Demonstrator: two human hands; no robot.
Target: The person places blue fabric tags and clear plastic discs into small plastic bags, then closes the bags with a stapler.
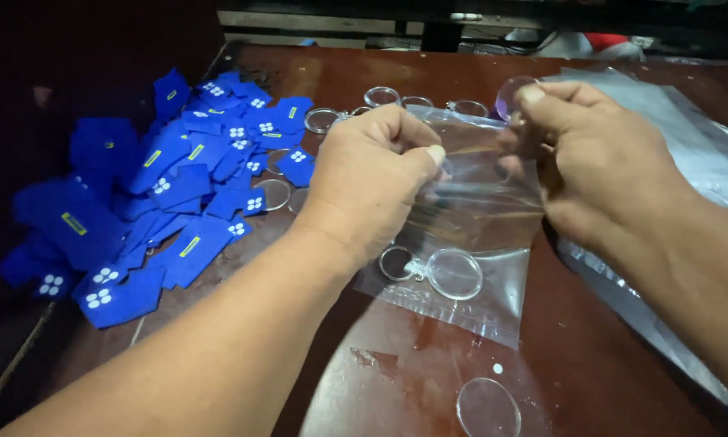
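left hand (372, 174) | pinches clear bag (469, 218) edge | right hand (590, 154) opposite edge

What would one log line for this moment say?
left hand: pinches clear bag | right hand: holds bag's other edge | bag: clear keyring inside

Clear plastic bag (469, 235), blue tags (178, 202) left

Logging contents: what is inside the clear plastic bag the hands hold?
Inside the clear plastic bag lies one round clear keychain with its metal ring. The left hand and right hand cover the bag's upper part, so anything there is hidden.
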